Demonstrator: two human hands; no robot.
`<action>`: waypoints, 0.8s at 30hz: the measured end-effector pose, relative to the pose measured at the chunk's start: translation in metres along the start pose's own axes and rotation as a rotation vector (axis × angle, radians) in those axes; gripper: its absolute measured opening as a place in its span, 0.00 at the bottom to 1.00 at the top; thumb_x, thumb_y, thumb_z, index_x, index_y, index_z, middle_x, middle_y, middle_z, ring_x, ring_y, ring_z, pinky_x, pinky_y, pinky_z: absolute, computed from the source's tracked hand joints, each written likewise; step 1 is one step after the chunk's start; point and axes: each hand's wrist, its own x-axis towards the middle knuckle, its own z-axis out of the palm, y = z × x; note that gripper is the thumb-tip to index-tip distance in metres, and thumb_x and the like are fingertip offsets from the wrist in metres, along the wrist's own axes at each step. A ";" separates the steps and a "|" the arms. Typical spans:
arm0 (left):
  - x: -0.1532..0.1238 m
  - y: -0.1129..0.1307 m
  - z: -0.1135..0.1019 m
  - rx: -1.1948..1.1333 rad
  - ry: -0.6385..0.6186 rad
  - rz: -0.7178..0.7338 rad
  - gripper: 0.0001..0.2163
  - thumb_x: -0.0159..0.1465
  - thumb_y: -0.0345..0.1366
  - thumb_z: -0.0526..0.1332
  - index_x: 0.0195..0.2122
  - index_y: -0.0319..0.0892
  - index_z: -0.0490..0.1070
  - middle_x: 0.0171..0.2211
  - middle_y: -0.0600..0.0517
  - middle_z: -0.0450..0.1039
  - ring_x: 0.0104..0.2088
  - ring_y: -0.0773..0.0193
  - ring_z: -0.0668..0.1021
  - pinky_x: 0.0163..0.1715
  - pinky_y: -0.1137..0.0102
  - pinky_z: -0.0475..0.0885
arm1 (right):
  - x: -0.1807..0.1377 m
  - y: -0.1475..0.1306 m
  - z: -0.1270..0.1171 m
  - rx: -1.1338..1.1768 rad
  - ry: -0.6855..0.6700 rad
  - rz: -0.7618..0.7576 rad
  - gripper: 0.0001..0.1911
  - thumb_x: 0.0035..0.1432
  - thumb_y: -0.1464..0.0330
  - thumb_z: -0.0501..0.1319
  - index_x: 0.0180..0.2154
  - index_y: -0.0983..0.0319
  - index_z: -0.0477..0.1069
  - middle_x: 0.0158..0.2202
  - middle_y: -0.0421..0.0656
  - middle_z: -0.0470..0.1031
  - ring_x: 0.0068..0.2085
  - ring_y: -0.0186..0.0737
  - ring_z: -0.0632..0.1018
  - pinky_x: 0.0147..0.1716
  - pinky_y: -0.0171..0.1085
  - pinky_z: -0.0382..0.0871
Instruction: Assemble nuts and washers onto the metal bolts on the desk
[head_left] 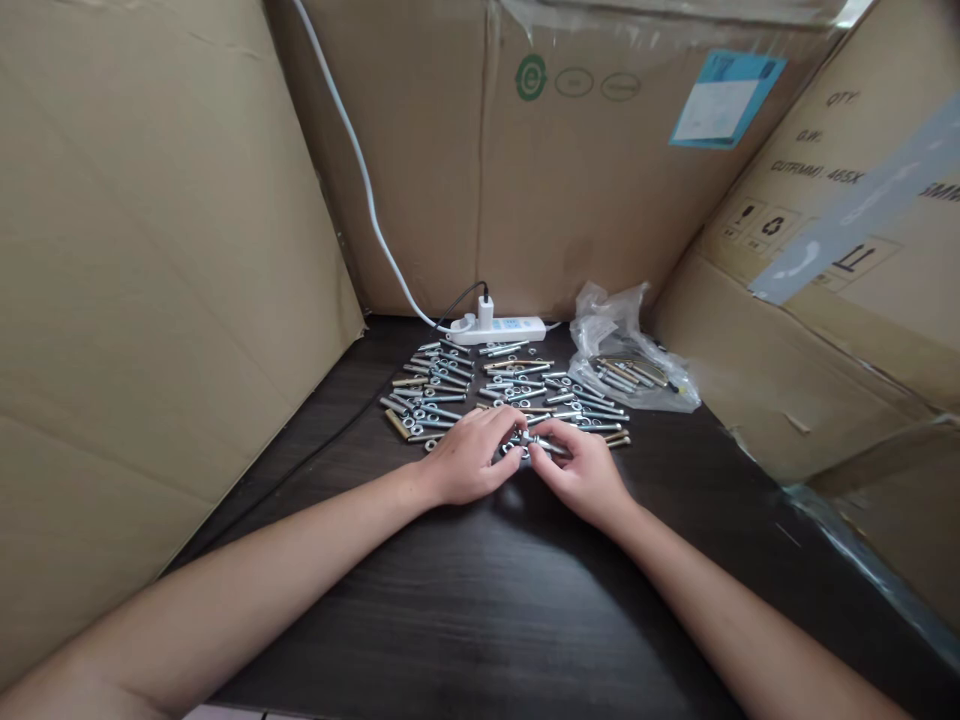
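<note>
My right hand (581, 465) is closed around a metal bolt (551, 445), thumb below and fingers above, with its end pointing left. My left hand (474, 455) meets that end, thumb and forefinger curled in a pinch. Whatever sits between the left fingertips is too small to make out. Just beyond both hands lie rows of loose bolts (442, 398), some silver and some brassy. Nuts and washers (417, 430) are scattered among them. More bolts (592, 400) lie past my right hand, partly hidden by its fingers.
A clear plastic bag (611, 330) holding several bolts lies at the back right. Behind the hardware is a white power strip (517, 328) with a plugged-in adapter. A black cable (315, 450) crosses the dark table (465, 610) on the left. Cardboard boxes (420, 180) wall in three sides.
</note>
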 end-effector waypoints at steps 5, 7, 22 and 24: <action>0.002 -0.001 -0.001 0.027 -0.003 -0.007 0.08 0.66 0.38 0.47 0.36 0.41 0.62 0.34 0.51 0.67 0.35 0.62 0.70 0.37 0.68 0.64 | -0.001 0.000 0.000 -0.045 -0.017 -0.032 0.07 0.55 0.68 0.57 0.34 0.62 0.71 0.28 0.40 0.74 0.26 0.33 0.72 0.24 0.29 0.66; 0.003 -0.002 0.000 0.040 -0.016 -0.002 0.12 0.68 0.38 0.44 0.33 0.41 0.63 0.33 0.51 0.67 0.34 0.63 0.70 0.36 0.68 0.63 | -0.001 0.000 0.001 -0.069 -0.023 -0.042 0.06 0.55 0.68 0.57 0.33 0.62 0.71 0.26 0.39 0.73 0.24 0.32 0.70 0.23 0.29 0.64; 0.000 0.001 -0.002 -0.048 0.028 0.050 0.07 0.62 0.34 0.51 0.41 0.41 0.60 0.36 0.50 0.64 0.35 0.62 0.68 0.37 0.68 0.65 | -0.001 0.002 0.001 -0.018 -0.025 -0.048 0.07 0.55 0.68 0.57 0.35 0.62 0.71 0.27 0.39 0.73 0.24 0.32 0.71 0.24 0.29 0.65; 0.000 0.001 -0.002 -0.047 0.032 0.048 0.07 0.62 0.35 0.51 0.41 0.41 0.60 0.36 0.50 0.64 0.35 0.62 0.68 0.37 0.68 0.65 | -0.002 0.002 0.002 -0.034 -0.025 -0.050 0.07 0.54 0.67 0.57 0.34 0.62 0.71 0.28 0.39 0.73 0.24 0.32 0.70 0.23 0.29 0.64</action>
